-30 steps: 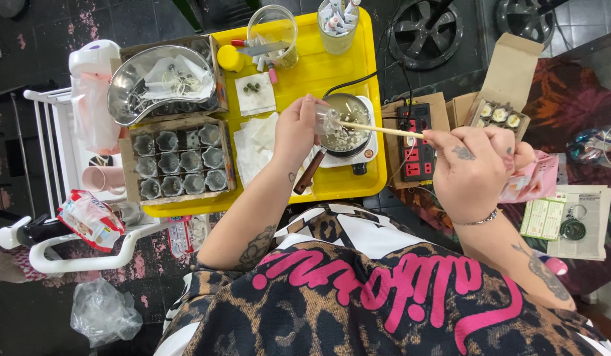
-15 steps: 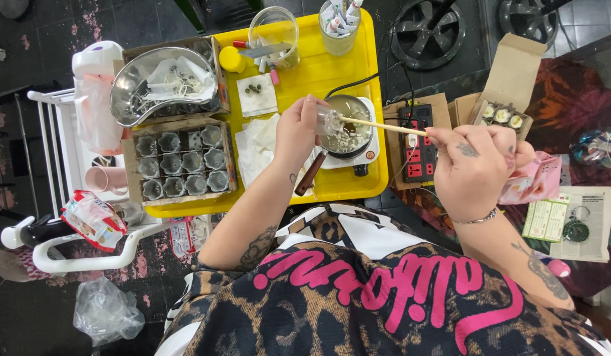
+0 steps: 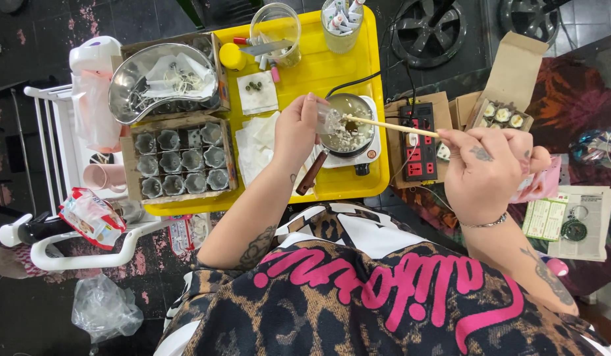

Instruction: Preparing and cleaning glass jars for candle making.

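Observation:
My left hand [image 3: 295, 132] holds a small clear cup [image 3: 330, 119] tipped over a small metal pot [image 3: 350, 126] with white bits in it. The pot sits on a white hot plate [image 3: 366, 155] on the yellow tray [image 3: 332, 72]; its brown handle [image 3: 310, 175] points toward me. My right hand [image 3: 487, 173] grips a thin wooden stick [image 3: 391, 125] whose tip reaches into the pot at the cup's mouth.
A cardboard box of several small empty cups [image 3: 180, 161] and a metal kidney basin [image 3: 162, 80] lie at the tray's left. A red power strip [image 3: 417, 142] lies right of the tray. A box of filled cups [image 3: 503, 115] stands at the far right.
My left hand has lifted slightly and tipped the clear cup more over the pot. The stick's tip has shifted to the cup's mouth.

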